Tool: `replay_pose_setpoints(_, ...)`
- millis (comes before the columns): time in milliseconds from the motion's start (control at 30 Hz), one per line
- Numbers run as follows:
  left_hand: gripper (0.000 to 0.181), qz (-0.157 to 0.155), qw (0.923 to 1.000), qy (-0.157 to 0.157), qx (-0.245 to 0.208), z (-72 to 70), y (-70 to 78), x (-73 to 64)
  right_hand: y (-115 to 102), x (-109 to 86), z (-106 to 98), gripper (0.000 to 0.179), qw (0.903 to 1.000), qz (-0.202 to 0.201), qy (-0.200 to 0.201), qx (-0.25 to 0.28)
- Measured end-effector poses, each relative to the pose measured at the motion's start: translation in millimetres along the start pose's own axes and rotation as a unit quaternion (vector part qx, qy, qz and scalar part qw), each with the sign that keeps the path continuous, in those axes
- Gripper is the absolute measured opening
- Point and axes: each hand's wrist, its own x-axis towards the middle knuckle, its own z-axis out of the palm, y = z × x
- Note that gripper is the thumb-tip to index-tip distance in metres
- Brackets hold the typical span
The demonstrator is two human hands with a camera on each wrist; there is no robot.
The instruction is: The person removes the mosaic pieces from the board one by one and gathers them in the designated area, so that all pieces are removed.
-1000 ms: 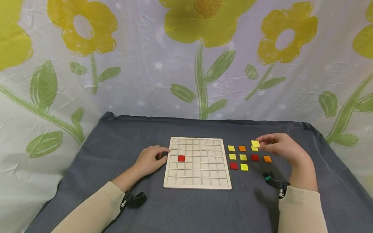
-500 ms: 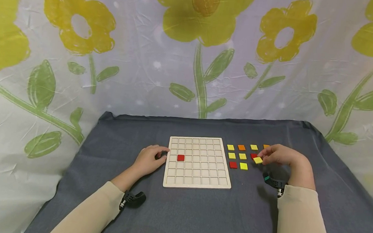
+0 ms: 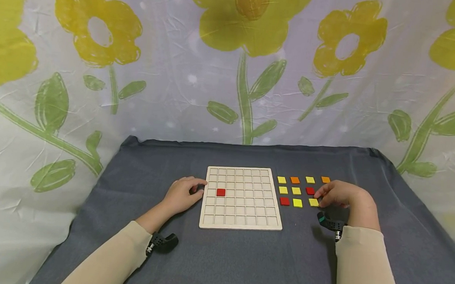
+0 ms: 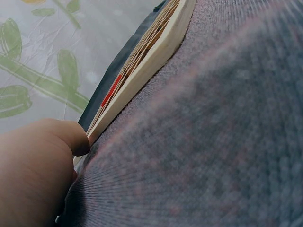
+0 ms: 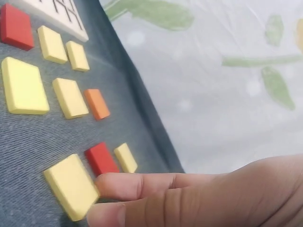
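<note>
My right hand (image 3: 340, 195) pinches a yellow square tile (image 3: 313, 202) by its right edge, between thumb and finger. In the right wrist view this yellow tile (image 5: 71, 187) looks low at the cloth, just in front of a red tile (image 5: 102, 159). My left hand (image 3: 182, 195) rests on the table and touches the left edge of a pale wooden grid board (image 3: 241, 229) with its fingertips. One red tile (image 3: 221, 192) sits in a cell of that board. In the left wrist view, the board's side (image 4: 137, 87) runs away from the left hand (image 4: 40, 165).
Loose tiles stand in rows right of the board, such as a yellow tile (image 3: 297, 203), a red tile (image 3: 284, 201) and an orange tile (image 3: 325, 179). Dark grey cloth (image 3: 239, 264) covers the table. A flowered curtain (image 3: 169, 69) hangs behind.
My right hand has brought the yellow tile from the back of the rows toward the front, past the red tile and down to the cloth. The left hand has stayed put.
</note>
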Motion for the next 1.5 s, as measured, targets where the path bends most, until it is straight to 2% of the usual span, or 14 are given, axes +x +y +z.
replay_pose_setpoints(133, 0.027, 0.006, 1.0000, 0.004, 0.000, 1.2, -1.3, -0.4, -8.4, -7.7, -3.9, 0.029, 0.9998, -0.014, 0.013, -0.003)
replay_pose_setpoints(300, 0.028, 0.011, 0.9999, 0.009, 0.002, 2.9, -2.8, -0.7, -25.6, -19.6, -10.0, 0.038, 0.9978, -0.054, 0.033, -0.021)
replay_pose_setpoints(633, 0.027, 0.010, 0.9999, 0.010, 0.003, 2.2, -1.3, -0.8, -72.3, -35.3, -1.5, 0.041, 0.9838, -0.120, 0.110, -0.075)
replay_pose_setpoints(933, 0.028, 0.002, 1.0000, 0.006, 0.003, 2.4, -1.4, -0.1, -120.1, -39.7, 29.5, 0.036, 0.9623, -0.183, 0.165, -0.115)
replay_pose_setpoints(1200, 0.028, -0.002, 1.0000, 0.004, 0.005, 2.0, -2.3, 0.1, -147.0, -25.3, 63.3, 0.034, 0.9366, -0.271, 0.190, -0.116)
replay_pose_setpoints(1367, 0.029, -0.004, 1.0000, -0.002, 0.006, 1.3, -1.2, -0.4, -157.3, -14.6, 84.6, 0.034, 0.9298, -0.301, 0.189, -0.096)
replay_pose_setpoints(1500, 0.029, -0.007, 1.0000, -0.002, 0.006, 1.6, -0.9, -0.1, -162.6, -6.0, 100.6, 0.035, 0.9316, -0.308, 0.180, -0.067)
